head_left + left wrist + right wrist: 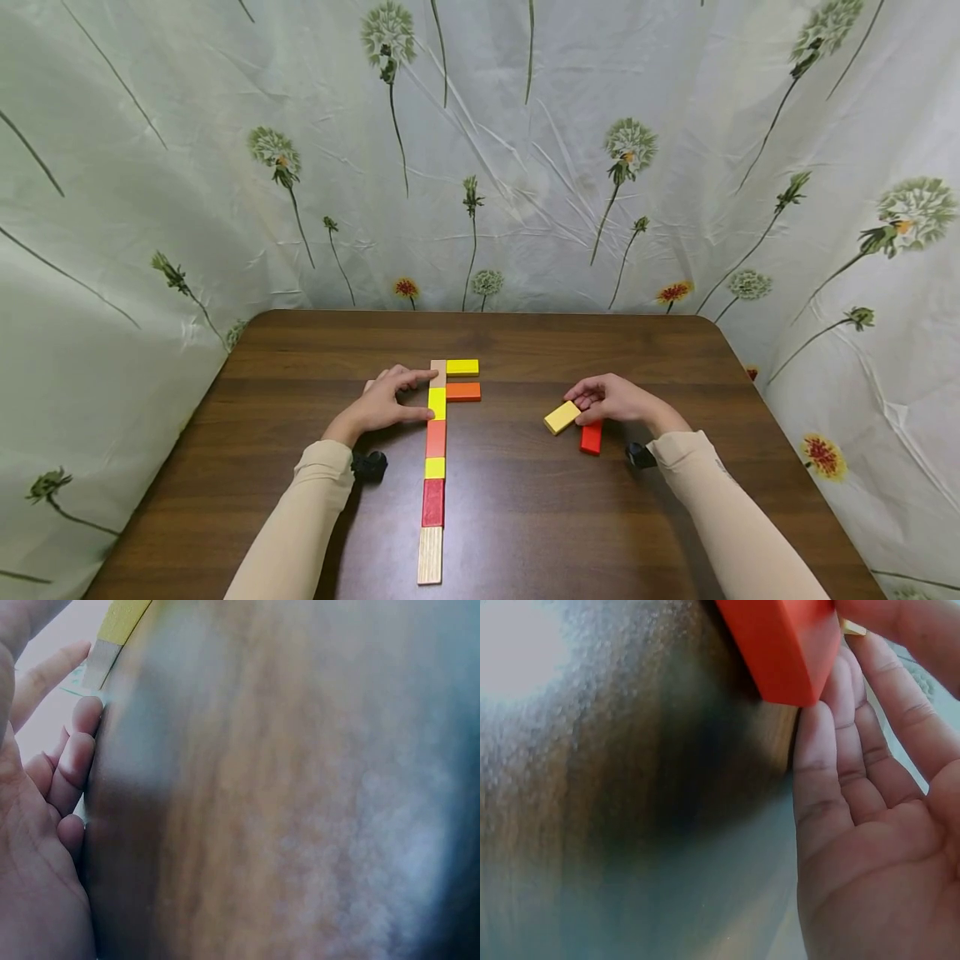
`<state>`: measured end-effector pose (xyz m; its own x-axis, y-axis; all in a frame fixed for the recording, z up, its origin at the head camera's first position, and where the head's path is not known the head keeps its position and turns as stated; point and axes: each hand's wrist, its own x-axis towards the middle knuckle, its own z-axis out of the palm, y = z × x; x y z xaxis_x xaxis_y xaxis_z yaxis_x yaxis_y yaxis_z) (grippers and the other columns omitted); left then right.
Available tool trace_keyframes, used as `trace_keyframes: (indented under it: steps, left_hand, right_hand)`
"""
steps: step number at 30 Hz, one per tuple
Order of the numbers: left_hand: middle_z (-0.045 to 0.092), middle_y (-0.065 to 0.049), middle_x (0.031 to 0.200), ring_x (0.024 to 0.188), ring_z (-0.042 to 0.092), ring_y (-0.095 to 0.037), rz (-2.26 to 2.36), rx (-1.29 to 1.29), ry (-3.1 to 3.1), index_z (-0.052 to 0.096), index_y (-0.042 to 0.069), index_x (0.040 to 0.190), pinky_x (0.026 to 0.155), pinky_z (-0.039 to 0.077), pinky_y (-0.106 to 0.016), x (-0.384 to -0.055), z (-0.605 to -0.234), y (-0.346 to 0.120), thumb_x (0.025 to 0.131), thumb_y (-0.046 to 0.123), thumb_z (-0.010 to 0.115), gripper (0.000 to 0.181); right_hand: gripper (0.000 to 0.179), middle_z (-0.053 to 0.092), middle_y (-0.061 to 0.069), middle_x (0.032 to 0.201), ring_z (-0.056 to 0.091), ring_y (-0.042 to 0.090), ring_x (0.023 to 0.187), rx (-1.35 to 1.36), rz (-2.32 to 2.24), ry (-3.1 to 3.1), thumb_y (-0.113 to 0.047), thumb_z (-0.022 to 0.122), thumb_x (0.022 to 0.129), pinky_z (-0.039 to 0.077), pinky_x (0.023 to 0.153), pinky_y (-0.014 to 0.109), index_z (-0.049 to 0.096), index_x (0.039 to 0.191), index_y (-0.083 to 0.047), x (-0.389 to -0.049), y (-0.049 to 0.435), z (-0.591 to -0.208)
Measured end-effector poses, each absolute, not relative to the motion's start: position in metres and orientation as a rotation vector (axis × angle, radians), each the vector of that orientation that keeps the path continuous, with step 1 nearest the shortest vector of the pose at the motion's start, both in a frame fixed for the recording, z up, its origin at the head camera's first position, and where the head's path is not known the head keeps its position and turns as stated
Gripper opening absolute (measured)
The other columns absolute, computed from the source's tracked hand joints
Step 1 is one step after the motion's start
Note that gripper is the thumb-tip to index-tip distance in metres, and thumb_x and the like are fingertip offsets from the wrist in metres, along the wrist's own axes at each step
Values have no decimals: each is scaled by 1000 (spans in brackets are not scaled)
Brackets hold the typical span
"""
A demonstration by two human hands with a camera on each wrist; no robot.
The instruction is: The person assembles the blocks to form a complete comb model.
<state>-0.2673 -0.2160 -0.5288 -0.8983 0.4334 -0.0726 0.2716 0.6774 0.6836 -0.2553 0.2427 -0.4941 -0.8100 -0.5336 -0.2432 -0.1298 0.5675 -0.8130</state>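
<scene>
On the table, a line of wooden blocks runs toward me, with a pinkish block (438, 373) at its far end. My left hand (385, 402) is beside it, index fingertip at that block and thumb at the yellow block (437, 403) just below. Its fingers look fairly straight. A pale yellow block (562, 417) is pinched between the thumb and index finger of my right hand (618, 398); whether it touches the table I cannot tell. Close under that hand lies a red block (591, 437), also large in the right wrist view.
Yellow (462, 367) and orange (463, 392) blocks stick out rightward from the line. Nearer me the line continues to a striped wooden block (430, 556). A pale piece (368, 386) is mostly hidden behind my left hand. A flowered curtain (525, 167) hangs behind the table (510, 517).
</scene>
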Motion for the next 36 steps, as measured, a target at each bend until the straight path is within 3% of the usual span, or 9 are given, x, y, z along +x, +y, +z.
trace_keyframes:
  steps: [22, 36]
  left_hand:
    - [60, -7, 127, 121, 50, -25, 1027, 575, 2663, 59, 30, 156, 92, 31, -45, -265, -525, -216, 86, 51, 87, 78]
    - [60, -7, 128, 123, 50, -26, 1019, 573, 2668, 59, 31, 155, 93, 31, -46, -266, -527, -215, 86, 50, 88, 77]
  right_hand:
    - [30, 68, 4, 93, 59, 12, 86, -430, -1066, 2518, -13, 91, 85, 51, 76, 20, 76, 109, -2, -247, 230, -498]
    - [28, 76, 3, 93, 66, 14, 84, -408, -1112, 2537, -14, 92, 86, 55, 75, 21, 81, 109, -2, -242, 227, -502]
